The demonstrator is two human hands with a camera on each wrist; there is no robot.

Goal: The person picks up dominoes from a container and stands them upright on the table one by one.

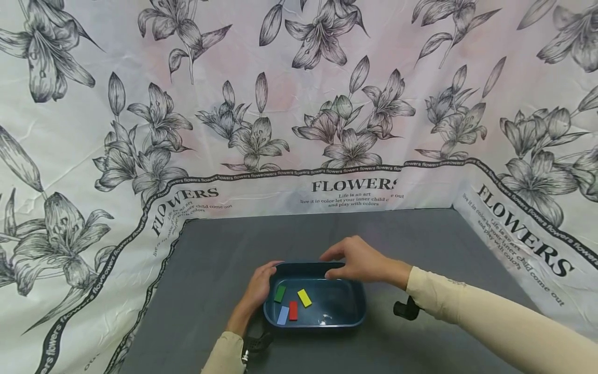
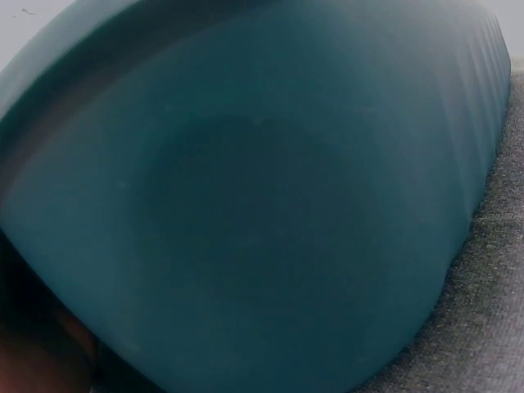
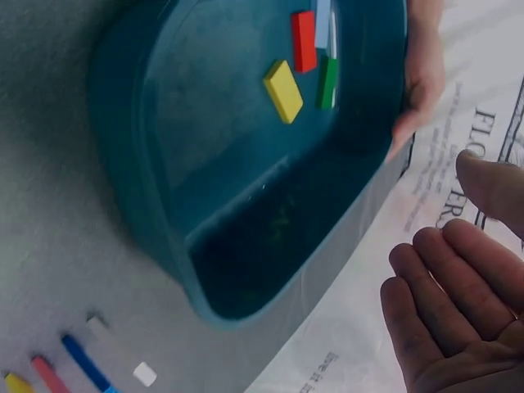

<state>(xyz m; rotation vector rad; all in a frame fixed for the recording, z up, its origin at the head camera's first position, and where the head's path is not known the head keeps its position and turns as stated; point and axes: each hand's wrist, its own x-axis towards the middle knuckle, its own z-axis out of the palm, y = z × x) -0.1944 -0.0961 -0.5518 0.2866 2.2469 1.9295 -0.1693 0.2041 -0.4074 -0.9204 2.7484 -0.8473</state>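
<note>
A dark teal plastic tub [image 1: 336, 304] stands on the grey table. Inside, toward its left end, lie a green block [image 1: 280, 294], a yellow block [image 1: 304, 298], a red block [image 1: 293, 310] and a light blue block [image 1: 283, 315]. My left hand [image 1: 258, 287] holds the tub's left end at the rim; in the left wrist view the tub's outer wall [image 2: 270, 229] fills most of the picture. Above the far rim, right of centre, hovers my right hand [image 1: 359, 262]. Its fingers [image 3: 434, 286] are extended, thumb apart, with nothing between them.
Several thin coloured sticks, including a blue stick [image 3: 86, 360] and a pink stick [image 3: 51, 375], lie on the table beside the tub in the right wrist view. A flower-printed cloth [image 1: 261, 195] hangs around the table's back and sides.
</note>
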